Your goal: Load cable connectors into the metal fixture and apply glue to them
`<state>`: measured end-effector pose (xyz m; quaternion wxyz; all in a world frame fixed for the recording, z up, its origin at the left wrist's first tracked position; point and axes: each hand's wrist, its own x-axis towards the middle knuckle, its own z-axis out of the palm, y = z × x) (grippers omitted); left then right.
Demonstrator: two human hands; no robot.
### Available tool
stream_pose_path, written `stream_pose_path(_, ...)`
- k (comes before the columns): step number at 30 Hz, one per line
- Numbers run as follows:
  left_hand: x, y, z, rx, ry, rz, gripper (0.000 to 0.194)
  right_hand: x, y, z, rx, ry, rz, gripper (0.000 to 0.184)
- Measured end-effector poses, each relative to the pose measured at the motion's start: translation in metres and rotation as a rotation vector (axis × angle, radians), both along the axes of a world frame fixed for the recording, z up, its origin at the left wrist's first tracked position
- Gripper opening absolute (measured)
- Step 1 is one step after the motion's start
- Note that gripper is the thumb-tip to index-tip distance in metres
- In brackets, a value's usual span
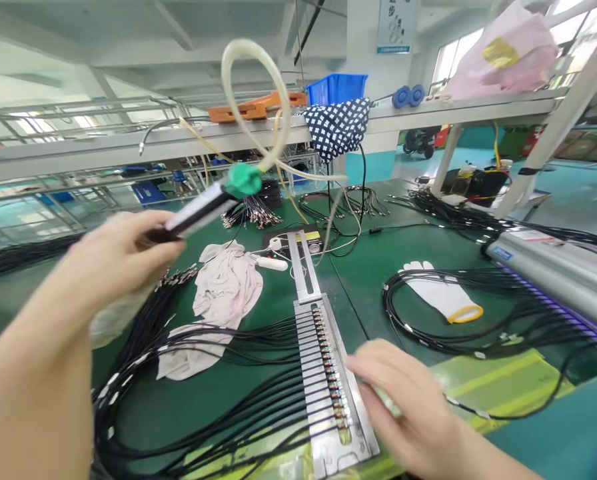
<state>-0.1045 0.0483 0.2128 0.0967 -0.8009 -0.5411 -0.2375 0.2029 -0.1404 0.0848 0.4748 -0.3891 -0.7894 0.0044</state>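
Note:
Raised at the left, my left hand is closed around a dispensing syringe with a dark barrel and pale label. A green cap tops it, and a clear hose loops up from the cap. Lower right, my right hand is blurred, with curled fingers at the right edge of a metal fixture; something pale green shows between them, too unclear to name. A row of small metal cable ends sits in the fixture's slot, and their black cables run out to the left.
A stained cloth lies left of the fixture, a white glove to its right. Cable coils reach a silver lamp-like housing glowing violet. Behind stands a black control box; above, a shelf crosses with a blue bin.

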Motion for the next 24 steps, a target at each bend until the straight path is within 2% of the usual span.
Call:
stream_pose_path(1,0.013,-0.009,-0.005,0.007,-0.045,-0.002,0.046,-0.010,0.009,0.000,-0.077,0.086,0.037,0.051)
stream_pose_path(3,0.046,-0.032,-0.017,-0.070,-0.019,-0.156,0.039,-0.021,0.033,-0.001,-0.241,0.327,0.074,0.058)
stream_pose_path(5,0.078,-0.057,-0.031,-0.156,0.041,-0.315,0.032,-0.022,0.051,-0.001,-0.368,0.519,0.171,0.065)
stream_pose_path(7,0.103,-0.076,-0.045,-0.204,0.125,-0.410,0.026,-0.014,0.056,0.003,-0.436,0.563,0.227,0.060)
stream_pose_path(10,0.125,-0.091,-0.062,-0.156,0.254,-0.466,0.026,0.002,0.040,0.009,-0.430,0.448,0.147,0.043)
stream_pose_path(13,0.142,-0.094,-0.074,-0.081,0.325,-0.550,0.030,0.015,0.018,0.003,-0.349,0.331,-0.043,0.033)
stream_pose_path(17,0.169,-0.087,-0.078,-0.042,0.365,-0.673,0.058,0.034,0.002,-0.023,-0.247,0.334,-0.250,0.031)
stream_pose_path(19,0.182,-0.077,-0.075,0.013,0.394,-0.656,0.063,0.048,-0.002,-0.035,-0.186,0.514,-0.241,0.029)
stream_pose_path(22,0.197,-0.060,-0.068,0.101,0.425,-0.597,0.064,0.074,-0.009,-0.045,-0.083,0.921,-0.114,0.026)
stream_pose_path(24,0.205,-0.055,-0.066,0.121,0.446,-0.683,0.059,0.092,-0.014,-0.048,-0.087,1.150,-0.014,0.028)
